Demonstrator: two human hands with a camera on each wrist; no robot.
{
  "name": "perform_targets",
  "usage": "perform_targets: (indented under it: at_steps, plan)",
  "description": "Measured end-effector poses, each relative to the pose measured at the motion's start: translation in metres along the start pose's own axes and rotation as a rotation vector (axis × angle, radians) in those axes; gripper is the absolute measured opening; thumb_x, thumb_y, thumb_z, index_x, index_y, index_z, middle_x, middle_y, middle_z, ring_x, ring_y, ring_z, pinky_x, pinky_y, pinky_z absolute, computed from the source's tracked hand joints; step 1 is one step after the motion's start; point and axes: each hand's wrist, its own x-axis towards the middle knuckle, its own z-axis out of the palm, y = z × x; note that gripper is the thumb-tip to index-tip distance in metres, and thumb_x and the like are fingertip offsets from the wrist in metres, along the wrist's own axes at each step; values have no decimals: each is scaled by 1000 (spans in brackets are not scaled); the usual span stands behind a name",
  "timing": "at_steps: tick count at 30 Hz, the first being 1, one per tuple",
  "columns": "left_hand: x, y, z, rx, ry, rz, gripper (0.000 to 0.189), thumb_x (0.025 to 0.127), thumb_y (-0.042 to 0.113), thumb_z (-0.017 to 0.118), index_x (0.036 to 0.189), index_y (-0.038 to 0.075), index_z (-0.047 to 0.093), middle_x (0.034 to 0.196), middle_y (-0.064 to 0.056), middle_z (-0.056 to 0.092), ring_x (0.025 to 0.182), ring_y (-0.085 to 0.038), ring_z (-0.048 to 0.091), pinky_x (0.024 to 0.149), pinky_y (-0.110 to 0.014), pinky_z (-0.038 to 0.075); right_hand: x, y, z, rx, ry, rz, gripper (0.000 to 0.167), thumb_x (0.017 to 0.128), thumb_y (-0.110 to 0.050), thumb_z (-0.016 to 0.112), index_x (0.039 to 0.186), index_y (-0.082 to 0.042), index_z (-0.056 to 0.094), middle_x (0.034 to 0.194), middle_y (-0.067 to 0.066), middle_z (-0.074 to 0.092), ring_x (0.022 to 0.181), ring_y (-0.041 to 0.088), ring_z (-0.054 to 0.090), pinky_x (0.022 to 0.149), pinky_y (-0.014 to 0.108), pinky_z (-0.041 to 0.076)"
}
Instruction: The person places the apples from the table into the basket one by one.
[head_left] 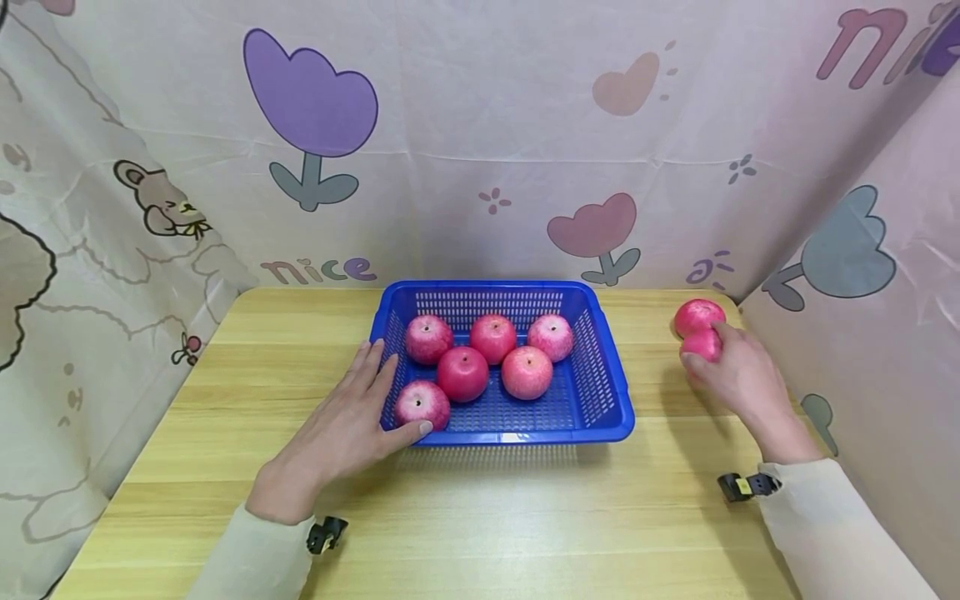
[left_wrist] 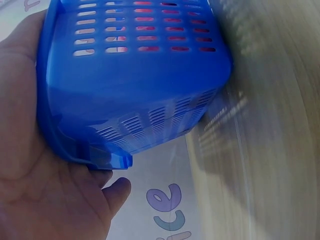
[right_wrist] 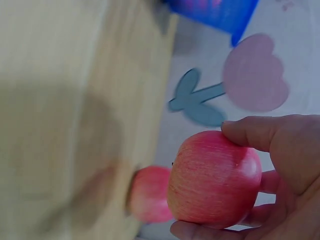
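A blue plastic basket (head_left: 495, 437) stands on the table with several red apples inside, among them a dark red apple (head_left: 462, 373) and a paler, streaked apple (head_left: 422, 404) at the near left corner. My left hand (head_left: 348, 421) rests on that corner, its fingers extended along the left rim and the thumb on the front rim; the left wrist view has the palm beside the basket wall (left_wrist: 135, 75). Off to the right, my right hand (head_left: 742, 375) holds an apple (right_wrist: 215, 180) between thumb and fingers, above the table. Behind it another apple (head_left: 697, 315) sits on the table.
The wooden table (head_left: 510, 517) ends at a patterned cloth backdrop (head_left: 465, 225) behind. Similar cloth hangs at the left side (head_left: 82, 333) and at the right side (head_left: 885, 350), close to my right arm. Dark wrist cameras sit on both sleeves.
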Motion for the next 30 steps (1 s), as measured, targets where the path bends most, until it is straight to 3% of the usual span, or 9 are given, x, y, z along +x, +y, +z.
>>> perform_targets:
  at_steps: [7,16,22,30]
  plan:
    - [0,0,1,-4,2,-3,125,84,93,47,168,4,21,179,-16,-2,165,-37,-4,124,-67,24,-12,-41,-17,15,29,-55,76,100,-41,66,158,1,39,147,36,44,113,55,52,81,72,51]
    - [0,0,0,-7,1,-1,124,85,93,46,168,4,21,178,-16,-2,165,-38,-4,123,-68,25,-24,-98,-28,18,33,-170,79,98,-36,72,161,-2,39,153,36,42,126,59,50,91,75,51]
    - [1,-1,1,-7,-8,-5,125,84,94,46,168,5,21,179,-14,-4,165,-36,-5,123,-67,24,-32,-137,-22,75,-15,-275,82,95,-32,78,160,-1,38,155,30,46,132,53,53,99,71,51]
    - [0,-1,0,-8,5,-3,122,86,91,48,168,4,22,179,-16,-2,165,-37,-4,122,-68,25,-38,-183,3,132,-120,-378,79,92,-34,82,156,-4,46,151,21,50,130,41,58,105,60,54]
